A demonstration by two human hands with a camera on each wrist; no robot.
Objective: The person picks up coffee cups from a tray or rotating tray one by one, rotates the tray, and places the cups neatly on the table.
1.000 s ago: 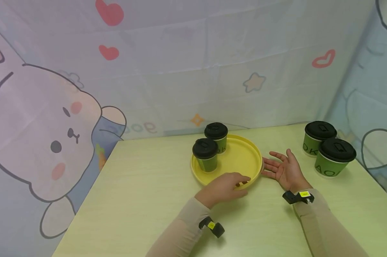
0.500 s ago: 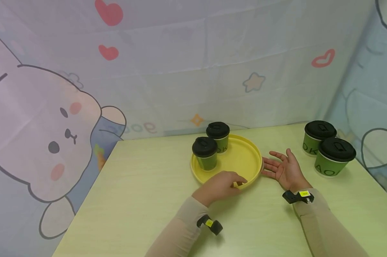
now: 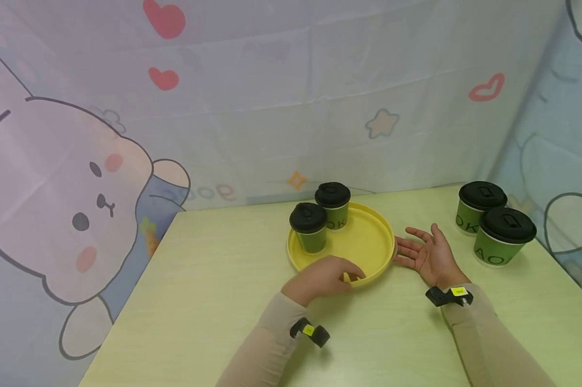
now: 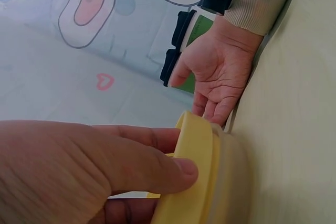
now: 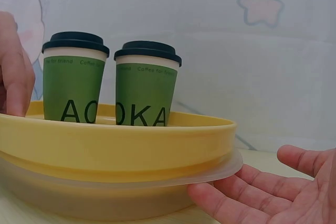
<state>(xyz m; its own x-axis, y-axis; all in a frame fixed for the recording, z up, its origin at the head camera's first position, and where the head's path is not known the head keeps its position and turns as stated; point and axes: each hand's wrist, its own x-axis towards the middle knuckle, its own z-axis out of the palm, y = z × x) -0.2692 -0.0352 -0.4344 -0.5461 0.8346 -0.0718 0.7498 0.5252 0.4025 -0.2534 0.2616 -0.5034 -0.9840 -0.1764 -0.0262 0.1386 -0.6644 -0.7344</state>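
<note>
A round yellow turntable tray (image 3: pixel 365 242) with a raised rim sits on a translucent base (image 5: pixel 126 203). On its left half stand two green paper coffee cups with black lids, a front cup (image 3: pixel 311 239) and a rear cup (image 3: pixel 338 217). My left hand (image 3: pixel 320 279) pinches the tray's near rim, its thumb outside and fingers inside in the left wrist view. My right hand (image 3: pixel 433 260) lies palm up at the tray's right side, fingers extended; in the right wrist view the fingertips (image 5: pixel 202 192) are right at the edge of the base.
Two more lidded green cups stand on the right of the pale table (image 3: pixel 213 301), a front one (image 3: pixel 496 247) and a rear one (image 3: pixel 467 217). A printed cloth (image 3: pixel 271 107) hangs behind the table, with another along the right side.
My left hand has moved left with the near rim. The tray has turned clockwise seen from above, bringing the rear cup rightward and the front cup slightly back. My right hand stays put.
</note>
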